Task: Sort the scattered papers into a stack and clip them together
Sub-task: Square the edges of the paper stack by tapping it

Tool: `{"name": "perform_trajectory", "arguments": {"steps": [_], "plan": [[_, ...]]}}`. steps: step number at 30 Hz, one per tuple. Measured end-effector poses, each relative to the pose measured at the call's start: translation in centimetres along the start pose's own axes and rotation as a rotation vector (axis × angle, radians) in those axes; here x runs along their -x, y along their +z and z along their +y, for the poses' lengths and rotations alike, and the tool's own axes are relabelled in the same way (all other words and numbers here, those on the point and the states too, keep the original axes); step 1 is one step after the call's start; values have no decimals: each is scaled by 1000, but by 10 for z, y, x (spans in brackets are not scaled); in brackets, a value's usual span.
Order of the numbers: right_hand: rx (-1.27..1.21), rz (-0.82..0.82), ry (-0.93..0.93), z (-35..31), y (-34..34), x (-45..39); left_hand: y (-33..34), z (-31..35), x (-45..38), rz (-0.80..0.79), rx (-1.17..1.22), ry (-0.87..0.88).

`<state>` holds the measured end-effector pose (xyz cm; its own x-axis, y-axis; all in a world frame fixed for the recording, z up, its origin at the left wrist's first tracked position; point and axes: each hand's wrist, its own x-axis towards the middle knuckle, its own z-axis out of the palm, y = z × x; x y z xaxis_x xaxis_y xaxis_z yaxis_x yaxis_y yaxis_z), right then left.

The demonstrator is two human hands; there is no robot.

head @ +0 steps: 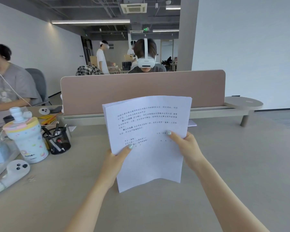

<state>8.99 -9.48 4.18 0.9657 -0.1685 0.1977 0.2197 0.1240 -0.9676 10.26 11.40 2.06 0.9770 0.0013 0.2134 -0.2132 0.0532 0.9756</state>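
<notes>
Over the grey tabletop (224,164) in an open office, we hold the stack of papers (149,131) upright, left hand (115,162) and right hand (187,146) pinching its sides. Squaring looks done; next we need a clip, none clearly in sight.

Left arm: my forearm reaches up from the lower middle, bare
Left hand (115,162): my thumb lies on the front of the stack of papers (147,136), fingers hidden behind its left edge
Right arm: my forearm comes in from the lower right, bare
Right hand (185,146): my thumb presses the front near the right edge, fingers behind
</notes>
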Motion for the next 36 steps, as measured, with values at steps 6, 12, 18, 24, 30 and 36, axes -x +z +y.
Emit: {"name": "perform_trajectory", "arguments": {"steps": [6,12,18,24,30,36], "plan": [[-19,0,-1,-3,0,-1,3,9,-8,33,-19,36],[-26,-17,57,15,-4,10,1,-13,6,2,-28,-65],[-48,-6,4,7,-6,3,-1,-5,-2,10,-22,-39],[42,-98,119,30,-18,7,0,-24,7,-6,-43,-92],[60,-231,192,31,-30,1,-8,-24,1,-71,-55,-122],[17,-259,114,6,-24,-6,-15,7,-11,-199,54,-69]]}}
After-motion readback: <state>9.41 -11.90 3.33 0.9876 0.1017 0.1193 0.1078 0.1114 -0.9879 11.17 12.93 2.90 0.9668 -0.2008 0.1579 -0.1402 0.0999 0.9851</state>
